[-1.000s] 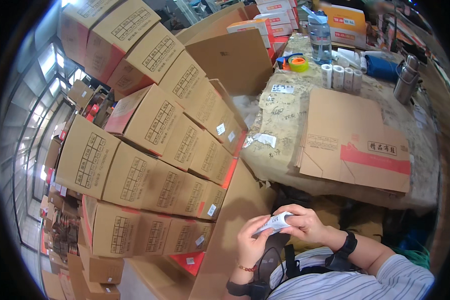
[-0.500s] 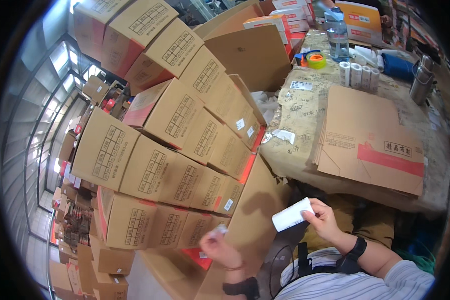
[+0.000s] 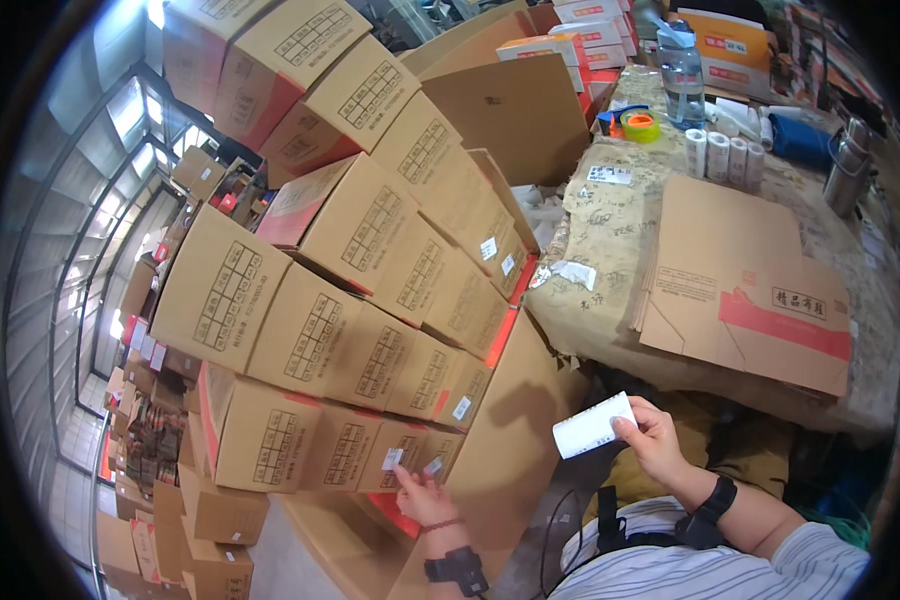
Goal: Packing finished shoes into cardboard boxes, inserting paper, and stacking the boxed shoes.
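My left hand [image 3: 425, 500] reaches to the front of a bottom-row carton [image 3: 400, 446]. Its fingertips meet a small white label [image 3: 393, 458] lying against the cardboard; the fingers look closed at the label's edge. Close beside the same hand, a second small label [image 3: 433, 466] shows at the neighbouring carton. In front of my body, my right hand [image 3: 652, 440] grips a roll of white labels [image 3: 592, 427] between thumb and fingers, with dark print along part of it.
Stacked brown cartons [image 3: 315, 335] rise in rows on the left. On the right, a covered table [image 3: 590, 225] bears flat cardboard [image 3: 720, 250], several white rolls [image 3: 718, 155], tape [image 3: 638, 124], a water bottle [image 3: 682, 80] and a steel flask [image 3: 848, 168]. An open carton's wall [image 3: 510, 420] stands between.
My left hand has shifted slightly left, and its fingertips now meet a label on a bottom-row carton. The right hand keeps its grip on the roll, almost unmoved. The view has shifted slightly.
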Demonstrator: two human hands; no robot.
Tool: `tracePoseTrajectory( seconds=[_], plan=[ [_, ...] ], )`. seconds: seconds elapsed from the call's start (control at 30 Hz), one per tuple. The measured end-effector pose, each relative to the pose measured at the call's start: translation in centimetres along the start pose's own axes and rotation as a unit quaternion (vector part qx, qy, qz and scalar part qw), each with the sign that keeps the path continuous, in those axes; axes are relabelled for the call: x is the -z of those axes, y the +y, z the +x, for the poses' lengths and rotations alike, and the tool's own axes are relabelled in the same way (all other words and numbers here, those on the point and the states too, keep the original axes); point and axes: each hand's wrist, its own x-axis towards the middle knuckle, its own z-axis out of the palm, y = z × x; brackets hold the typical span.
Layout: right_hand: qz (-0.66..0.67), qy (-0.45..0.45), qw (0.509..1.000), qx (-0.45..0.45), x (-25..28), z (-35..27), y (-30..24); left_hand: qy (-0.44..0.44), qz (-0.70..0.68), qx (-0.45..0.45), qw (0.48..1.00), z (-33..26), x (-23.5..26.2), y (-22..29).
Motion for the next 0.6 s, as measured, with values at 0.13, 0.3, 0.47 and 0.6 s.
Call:
tracePoseTrajectory(
  seconds=[0.13,0.3,0.47,0.6],
  plan=[
    [-0.016,-0.005,0.999,0.031,-0.2,0.2,0.0,-0.302,0.078,-0.004,0.95,-6.1,-1.3,-3.1],
    [-0.029,-0.096,0.99,0.101,-0.9,0.7,-1.8,-0.654,0.031,0.219,0.724,-12.9,-4.6,-1.1],
    [0.231,-0.087,0.958,-0.146,-0.3,0.9,-0.6,-0.682,0.15,-0.264,0.665,-13.3,-6.7,-1.4],
    [0.122,-0.045,0.991,0.022,-0.3,0.7,-0.4,-0.623,0.153,-0.005,0.767,-14.4,-6.5,-1.2]
  ],
)
